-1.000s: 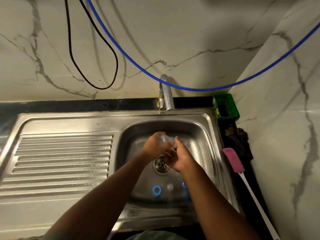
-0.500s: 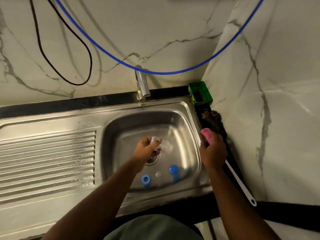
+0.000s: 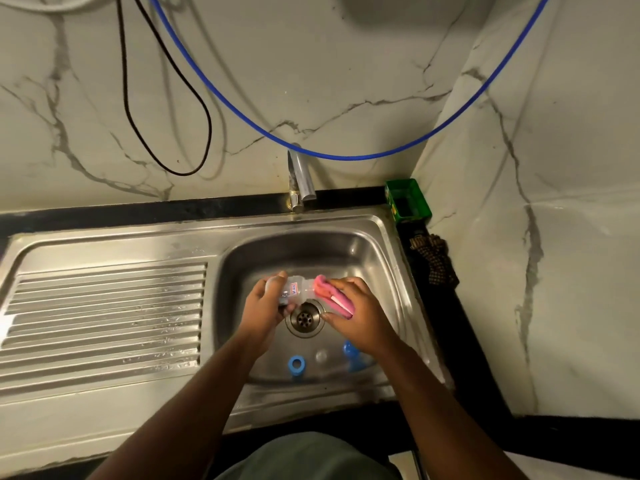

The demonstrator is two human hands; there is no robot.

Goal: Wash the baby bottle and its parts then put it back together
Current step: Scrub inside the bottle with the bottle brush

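Steel sink [image 3: 377, 244], drain [image 3: 304, 318] as reference. Above the drain: left hand [image 3: 265, 306] grips the bottle [image 3: 294, 289]; right hand [image 3: 360, 308] grips the pink brush [image 3: 332, 295] at the bottle mouth. Nearer than the drain: blue ring [image 3: 296, 364], blue cap [image 3: 350, 351].

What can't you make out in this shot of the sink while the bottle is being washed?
Head view, the only one:
- Pink brush: its handle is hidden under the right hand.
- Bottle: blurred, its label unreadable, partly covered by the left hand.
- Clear part between the blue ring and blue piece: too faint to identify.
- Tap: running water cannot be told.
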